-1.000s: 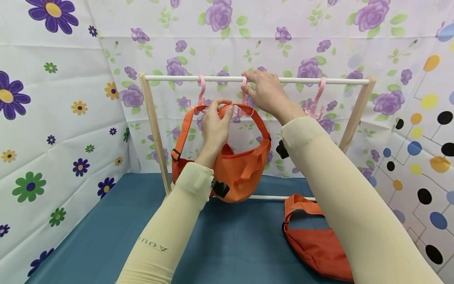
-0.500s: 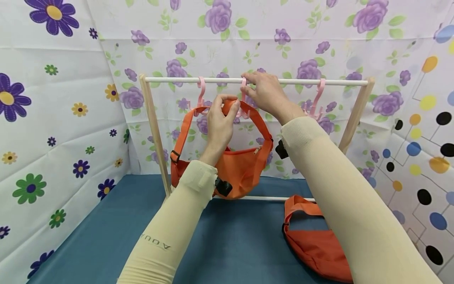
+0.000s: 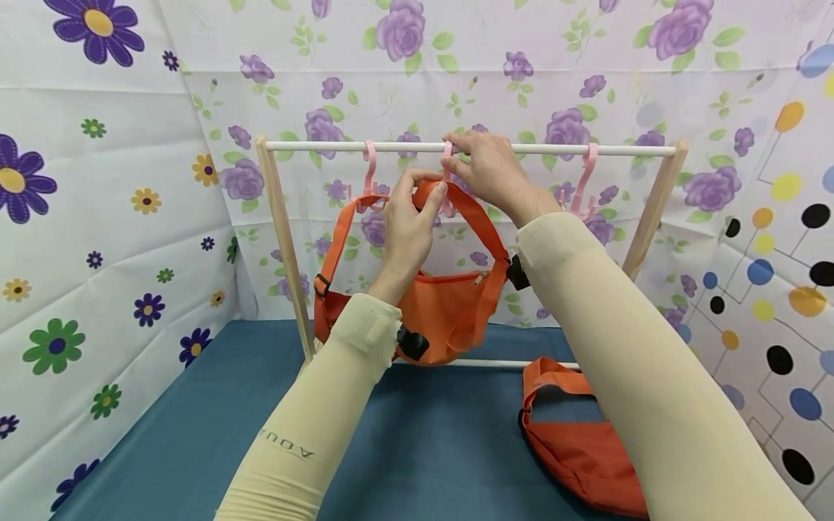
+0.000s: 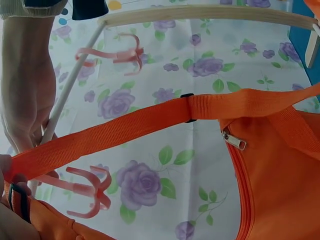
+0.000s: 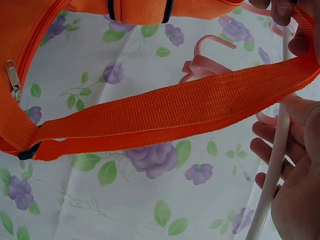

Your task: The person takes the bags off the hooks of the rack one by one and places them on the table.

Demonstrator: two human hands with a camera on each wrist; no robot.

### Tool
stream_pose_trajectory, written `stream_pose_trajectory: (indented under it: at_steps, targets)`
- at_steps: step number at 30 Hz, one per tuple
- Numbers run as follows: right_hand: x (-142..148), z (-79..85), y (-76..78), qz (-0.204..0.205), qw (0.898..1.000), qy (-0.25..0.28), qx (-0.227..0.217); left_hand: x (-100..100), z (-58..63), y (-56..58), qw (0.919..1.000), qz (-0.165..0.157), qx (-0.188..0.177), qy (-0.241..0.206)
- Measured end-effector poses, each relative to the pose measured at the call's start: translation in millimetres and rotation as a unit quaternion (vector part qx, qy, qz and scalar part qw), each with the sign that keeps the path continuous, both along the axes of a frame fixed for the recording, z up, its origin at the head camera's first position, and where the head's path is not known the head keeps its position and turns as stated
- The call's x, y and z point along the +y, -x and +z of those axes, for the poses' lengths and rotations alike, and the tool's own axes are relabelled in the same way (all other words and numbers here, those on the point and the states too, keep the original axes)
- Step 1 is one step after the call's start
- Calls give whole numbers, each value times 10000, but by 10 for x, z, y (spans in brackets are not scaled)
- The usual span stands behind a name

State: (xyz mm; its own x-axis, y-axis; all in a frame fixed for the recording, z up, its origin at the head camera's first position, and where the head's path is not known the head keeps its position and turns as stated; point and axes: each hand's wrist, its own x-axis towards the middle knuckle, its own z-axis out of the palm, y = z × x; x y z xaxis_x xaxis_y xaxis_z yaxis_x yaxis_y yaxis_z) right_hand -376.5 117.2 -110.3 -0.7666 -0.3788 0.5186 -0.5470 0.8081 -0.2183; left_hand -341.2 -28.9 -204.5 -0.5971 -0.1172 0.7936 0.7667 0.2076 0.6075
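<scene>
While your left hand [image 3: 409, 224] pinches the orange strap [image 5: 165, 111]: the orange bag [image 3: 439, 311] hangs beneath that grasp, under the white rail [image 3: 554, 149].
Right hand [image 3: 490, 168]: thumb and fingers close on the middle pink hook [image 4: 79, 188] at the rail, apparently bracing it.
Prongs [image 4: 102, 192]: your strap passes near them (whether it touches, you cannot tell).
Orange strap: this looks like a fitting step, so lift it clear of a prong tip, lay it flat, and ease the weight on before releasing.
Second bag [image 3: 331, 307]: it hangs just beside; avoid snagging it.
</scene>
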Motion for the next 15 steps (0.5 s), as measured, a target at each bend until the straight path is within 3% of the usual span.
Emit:
stream_pose_trajectory:
  at_steps: [15]
  targets:
    - [-3,16,-29,-91,9995,119,-294,-58,26,-139,9997,-56,-225,58]
